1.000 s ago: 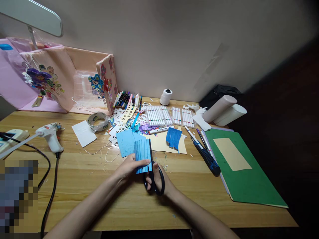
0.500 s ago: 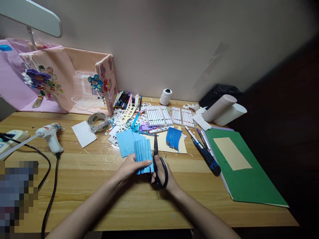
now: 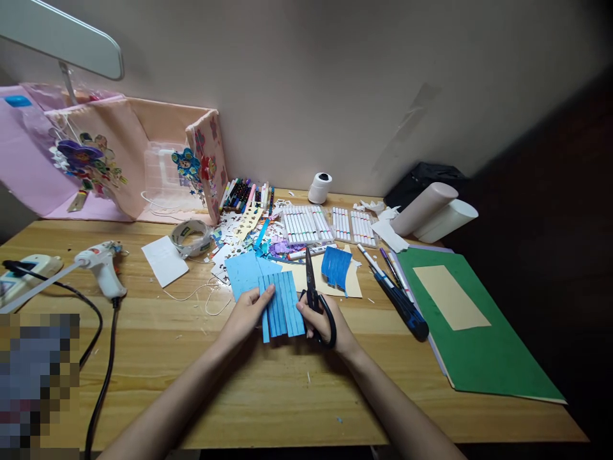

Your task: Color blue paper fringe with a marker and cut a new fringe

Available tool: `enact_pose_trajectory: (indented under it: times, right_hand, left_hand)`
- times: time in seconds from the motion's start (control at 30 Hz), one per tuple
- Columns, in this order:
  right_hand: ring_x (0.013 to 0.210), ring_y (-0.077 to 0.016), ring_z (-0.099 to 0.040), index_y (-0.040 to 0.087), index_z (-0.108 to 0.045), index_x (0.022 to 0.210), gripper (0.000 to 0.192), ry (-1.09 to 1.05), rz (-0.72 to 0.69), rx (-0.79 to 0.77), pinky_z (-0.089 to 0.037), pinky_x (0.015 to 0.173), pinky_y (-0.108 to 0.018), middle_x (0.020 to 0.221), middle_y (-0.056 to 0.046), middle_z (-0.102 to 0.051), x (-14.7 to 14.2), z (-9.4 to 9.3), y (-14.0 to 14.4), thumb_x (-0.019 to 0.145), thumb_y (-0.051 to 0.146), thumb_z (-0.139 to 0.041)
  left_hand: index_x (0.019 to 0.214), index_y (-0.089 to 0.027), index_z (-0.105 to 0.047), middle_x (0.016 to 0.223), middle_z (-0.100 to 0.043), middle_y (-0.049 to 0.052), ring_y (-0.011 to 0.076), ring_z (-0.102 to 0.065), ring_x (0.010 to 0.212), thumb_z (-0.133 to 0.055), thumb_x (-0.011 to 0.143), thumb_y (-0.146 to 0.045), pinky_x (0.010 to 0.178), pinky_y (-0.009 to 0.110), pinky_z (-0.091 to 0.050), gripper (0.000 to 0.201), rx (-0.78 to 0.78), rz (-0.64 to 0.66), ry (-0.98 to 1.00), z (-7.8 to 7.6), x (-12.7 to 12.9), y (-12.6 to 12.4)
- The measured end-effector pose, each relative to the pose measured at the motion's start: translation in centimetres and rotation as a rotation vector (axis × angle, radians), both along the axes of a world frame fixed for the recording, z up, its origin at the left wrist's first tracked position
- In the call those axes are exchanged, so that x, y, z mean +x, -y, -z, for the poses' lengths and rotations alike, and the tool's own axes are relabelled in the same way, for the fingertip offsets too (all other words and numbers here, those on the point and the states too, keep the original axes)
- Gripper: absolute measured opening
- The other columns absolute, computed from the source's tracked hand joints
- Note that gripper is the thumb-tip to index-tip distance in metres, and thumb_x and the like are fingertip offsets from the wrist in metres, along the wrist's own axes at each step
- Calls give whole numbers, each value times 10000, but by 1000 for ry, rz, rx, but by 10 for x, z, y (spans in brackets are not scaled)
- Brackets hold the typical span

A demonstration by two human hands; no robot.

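Observation:
My left hand pinches a small blue paper piece that is slit into parallel strips, holding it by its left edge just above the wooden desk. My right hand grips black scissors by the loops, blades together and pointing away from me, just right of the blue piece; its fingertips touch the piece's right edge. A larger light-blue sheet lies flat behind the held piece. A second fringed blue piece rests on a cream sheet.
A glue gun with its cable lies at left beside a tape roll and a white card. Marker sets, paper scraps and pens fill the back middle. A green folder and a utility knife lie at right.
The scissors have left the blue piece's slit and moved right, blades shut. The blue piece now lies flatter between both hands, fully spread.

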State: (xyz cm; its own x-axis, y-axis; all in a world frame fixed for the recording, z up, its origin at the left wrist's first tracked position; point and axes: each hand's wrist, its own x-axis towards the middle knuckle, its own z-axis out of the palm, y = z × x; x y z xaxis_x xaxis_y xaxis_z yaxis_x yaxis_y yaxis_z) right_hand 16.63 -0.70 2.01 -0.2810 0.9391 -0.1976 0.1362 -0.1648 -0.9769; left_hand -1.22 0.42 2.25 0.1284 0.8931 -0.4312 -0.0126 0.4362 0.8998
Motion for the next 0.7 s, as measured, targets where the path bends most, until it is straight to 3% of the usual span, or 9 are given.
enact_pose_trajectory:
  times: [0.13,0.2,0.33,0.47,0.7]
  right_hand:
    - [391,-78,-434,177,-468,721,356,48,-151,-29,-352,393,-190,521,57,-457,1,-4,0,814,513,-543]
    - [397,-80,-421,178,-477,723,357,88,-148,-32,-353,382,-190,535,60,-426,3,-7,-1,819,518,-530]
    - [403,-93,-410,185,-483,718,374,210,19,-3,-340,395,-200,508,63,-401,24,-16,-8,838,539,-475]
    - [564,-156,-521,165,-557,687,322,506,171,134,-367,503,-229,610,-9,-564,65,-21,-11,809,461,-524]
    - [596,-193,-571,179,-555,679,282,897,280,150,-327,515,-244,634,-42,-626,120,-13,-17,829,401,-467]
  left_hand:
    - [839,-118,-634,738,-685,56,201,-621,677,-698,635,-567,635,289,-487,497,52,-13,84,2,-6,-5]
    - [934,-112,-637,843,-702,86,228,-636,768,-734,619,-518,707,315,-494,523,61,2,72,3,-7,-5]
    - [954,-127,-647,954,-700,108,272,-630,888,-731,620,-518,770,342,-486,520,74,29,3,8,-2,-2]
    - [970,-149,-660,1012,-688,98,287,-599,982,-630,729,-530,857,365,-457,452,129,209,-57,13,7,4]
    - [1110,-228,-613,1207,-607,67,272,-505,1161,-520,834,-418,1016,401,-340,347,319,351,-237,17,17,13]
